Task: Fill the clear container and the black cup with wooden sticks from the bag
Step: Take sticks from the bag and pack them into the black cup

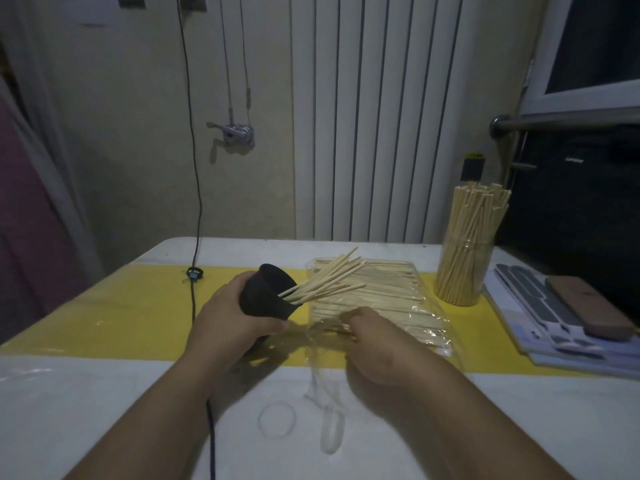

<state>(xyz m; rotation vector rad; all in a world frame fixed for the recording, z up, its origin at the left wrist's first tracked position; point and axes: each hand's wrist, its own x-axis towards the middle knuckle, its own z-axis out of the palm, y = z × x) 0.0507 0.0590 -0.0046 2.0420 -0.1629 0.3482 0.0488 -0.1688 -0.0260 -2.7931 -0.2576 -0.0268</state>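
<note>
Bare forearms reach in from the bottom edge, with a thin clear ring (277, 419) and a dark cable (211, 438) lying on the white table (86, 393) between them. The left hand (235, 313) grips the black cup (268, 294), fingers and thumb wrapped round its wall. It holds the cup just above the yellow strip (138, 306), tipped well over so its mouth faces right and away. The cup is matte, dark and tapered. A small bunch of wooden sticks (329, 282) juts from it, pale and thin, fanning up to the right over the bag (426, 327).

That clear plastic bag lies flat just right of the cup. It is packed with more sticks laid side by side, their long axis running left to right. The right hand (377, 341) rests at its near left end, fingers curled down into the crinkled plastic; whether they pinch any sticks I cannot tell.

At the right, well apart from the cup, the clear container (464, 271) stands upright, crammed with sticks on end that spread above its rim. Behind it a dark object with a yellow strip (472, 166) bears marks too small to read.
</note>
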